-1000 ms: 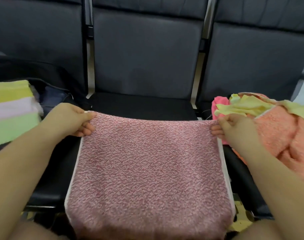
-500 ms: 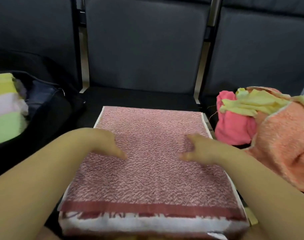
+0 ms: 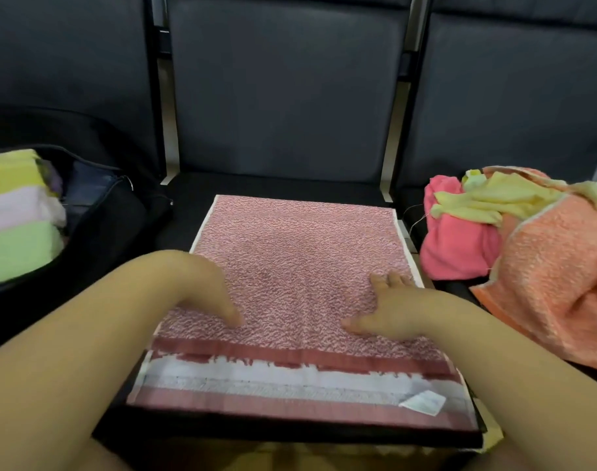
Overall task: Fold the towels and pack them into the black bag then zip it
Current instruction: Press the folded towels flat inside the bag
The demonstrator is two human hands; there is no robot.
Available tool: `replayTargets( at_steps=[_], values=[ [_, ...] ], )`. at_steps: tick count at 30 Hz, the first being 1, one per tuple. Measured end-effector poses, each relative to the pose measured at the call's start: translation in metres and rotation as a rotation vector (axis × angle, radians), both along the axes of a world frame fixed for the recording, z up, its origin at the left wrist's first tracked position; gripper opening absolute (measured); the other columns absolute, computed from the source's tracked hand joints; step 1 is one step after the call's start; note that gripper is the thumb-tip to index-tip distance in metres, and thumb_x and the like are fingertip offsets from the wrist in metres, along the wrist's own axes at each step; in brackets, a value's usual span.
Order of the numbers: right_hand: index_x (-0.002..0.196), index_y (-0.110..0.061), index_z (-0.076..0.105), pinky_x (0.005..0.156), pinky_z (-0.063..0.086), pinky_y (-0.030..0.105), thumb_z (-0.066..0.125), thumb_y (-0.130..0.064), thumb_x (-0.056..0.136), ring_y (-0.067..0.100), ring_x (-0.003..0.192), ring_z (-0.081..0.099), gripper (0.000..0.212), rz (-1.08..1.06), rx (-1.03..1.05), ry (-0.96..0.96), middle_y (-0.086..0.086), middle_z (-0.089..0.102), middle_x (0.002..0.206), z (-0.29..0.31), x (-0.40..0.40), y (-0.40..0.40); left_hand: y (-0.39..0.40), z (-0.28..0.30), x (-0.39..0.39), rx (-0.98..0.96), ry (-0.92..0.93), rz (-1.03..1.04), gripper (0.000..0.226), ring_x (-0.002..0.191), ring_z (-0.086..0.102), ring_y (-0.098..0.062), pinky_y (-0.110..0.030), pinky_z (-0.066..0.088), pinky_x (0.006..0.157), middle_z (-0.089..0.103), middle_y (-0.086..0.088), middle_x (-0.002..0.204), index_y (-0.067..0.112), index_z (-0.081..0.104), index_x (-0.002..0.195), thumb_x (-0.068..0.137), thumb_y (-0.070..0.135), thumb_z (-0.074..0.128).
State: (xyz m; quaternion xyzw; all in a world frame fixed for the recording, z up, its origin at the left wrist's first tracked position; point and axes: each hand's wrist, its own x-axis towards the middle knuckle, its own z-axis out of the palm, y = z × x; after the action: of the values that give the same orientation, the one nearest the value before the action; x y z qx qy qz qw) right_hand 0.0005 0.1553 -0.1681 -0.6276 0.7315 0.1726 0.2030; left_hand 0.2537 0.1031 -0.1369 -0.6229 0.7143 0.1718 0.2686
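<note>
Pink towel (image 3: 300, 266) lies as before; both hands' spread fingers (image 3: 388, 280) have slid nearer its striped end.

Two bare forearms enter from the bottom corners, with no sleeve, watch, bracelet or ring visible on either. The left hand (image 3: 201, 287) and the right hand (image 3: 388, 307) are ungloved. Fingernails on the right hand look short and unpainted.

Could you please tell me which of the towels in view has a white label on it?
The pink towel spread flat on the middle seat, under both hands; its label sits at the near right corner.
</note>
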Motion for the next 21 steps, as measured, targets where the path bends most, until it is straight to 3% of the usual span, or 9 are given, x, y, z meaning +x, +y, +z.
replayTargets(
  at_steps=[2, 6, 9, 12, 14, 17, 19, 21],
  values=[
    [0.152, -0.018, -0.013, 0.118, 0.001, 0.043, 0.04, -0.077, 0.081, 0.028, 0.147, -0.013, 0.106, 0.019, -0.017, -0.041, 0.013, -0.017, 0.158, -0.004, -0.003, 0.002, 0.005, -0.007, 0.0, 0.022, -0.017, -0.007, 0.083, 0.129, 0.045, -0.024, -0.033, 0.037, 0.106, 0.044, -0.005, 0.145, 0.015, 0.037, 0.144, 0.082, 0.065, 0.057],
    [0.153, -0.023, -0.007, 0.119, 0.001, 0.045, 0.033, -0.076, 0.084, 0.025, 0.147, -0.01, 0.096, 0.017, -0.297, -0.102, 0.011, -0.013, 0.16, -0.014, -0.016, -0.005, 0.005, -0.025, 0.004, -0.182, 0.174, 0.112, 0.094, 0.13, 0.043, -0.029, -0.037, 0.038, 0.106, 0.035, -0.012, 0.149, 0.01, 0.034, 0.145, 0.076, 0.069, 0.059],
    [0.154, -0.024, -0.001, 0.12, 0.008, 0.044, 0.043, -0.067, 0.087, 0.026, 0.148, -0.003, 0.09, -0.016, -0.424, -0.134, 0.011, -0.006, 0.16, -0.006, -0.024, 0.001, 0.006, -0.024, 0.014, -0.268, 0.215, 0.142, 0.084, 0.126, 0.046, -0.029, -0.037, 0.042, 0.103, 0.039, -0.012, 0.144, 0.013, 0.04, 0.14, 0.077, 0.064, 0.063],
    [0.153, -0.019, 0.012, 0.116, 0.022, 0.037, 0.06, -0.055, 0.085, 0.027, 0.146, 0.016, 0.091, -0.009, -0.36, -0.145, 0.012, 0.012, 0.159, 0.007, -0.029, 0.016, 0.008, -0.017, 0.027, -0.318, 0.199, 0.211, 0.073, 0.111, 0.055, -0.025, -0.032, 0.048, 0.09, 0.05, -0.011, 0.13, 0.011, 0.048, 0.131, 0.075, 0.051, 0.072],
    [0.15, -0.012, 0.022, 0.104, 0.036, 0.032, 0.07, -0.044, 0.082, 0.026, 0.134, 0.039, 0.089, -0.081, -0.298, -0.173, 0.012, 0.034, 0.151, 0.013, -0.034, 0.026, 0.006, -0.019, 0.041, -0.29, 0.195, 0.245, 0.054, 0.088, 0.061, -0.022, -0.026, 0.047, 0.07, 0.064, -0.01, 0.105, 0.007, 0.061, 0.107, 0.072, 0.045, 0.077],
    [0.132, -0.008, 0.049, 0.082, 0.045, 0.028, 0.077, -0.032, 0.077, 0.025, 0.108, 0.058, 0.066, -0.226, -0.317, -0.203, 0.011, 0.06, 0.124, 0.016, -0.042, 0.036, 0.009, -0.026, 0.053, -0.196, 0.287, 0.35, 0.039, 0.06, 0.055, -0.02, -0.022, 0.038, 0.047, 0.062, -0.009, 0.073, 0.005, 0.063, 0.076, 0.077, 0.042, 0.075],
    [0.114, -0.005, 0.06, 0.077, 0.045, 0.028, 0.074, -0.035, 0.08, 0.025, 0.099, 0.06, 0.048, -0.259, -0.282, -0.133, 0.012, 0.065, 0.111, 0.017, -0.046, 0.04, 0.015, -0.029, 0.056, -0.19, 0.369, 0.409, 0.038, 0.053, 0.05, -0.018, -0.021, 0.035, 0.044, 0.058, -0.006, 0.064, 0.005, 0.059, 0.069, 0.081, 0.039, 0.073],
    [0.094, -0.005, 0.062, 0.072, 0.044, 0.027, 0.072, -0.044, 0.08, 0.024, 0.086, 0.058, 0.043, -0.29, -0.232, -0.108, 0.014, 0.064, 0.098, 0.012, -0.049, 0.04, 0.019, -0.03, 0.057, -0.198, 0.457, 0.457, 0.037, 0.05, 0.046, -0.017, -0.021, 0.033, 0.043, 0.054, -0.005, 0.061, 0.005, 0.057, 0.067, 0.083, 0.034, 0.072]
  ],
)
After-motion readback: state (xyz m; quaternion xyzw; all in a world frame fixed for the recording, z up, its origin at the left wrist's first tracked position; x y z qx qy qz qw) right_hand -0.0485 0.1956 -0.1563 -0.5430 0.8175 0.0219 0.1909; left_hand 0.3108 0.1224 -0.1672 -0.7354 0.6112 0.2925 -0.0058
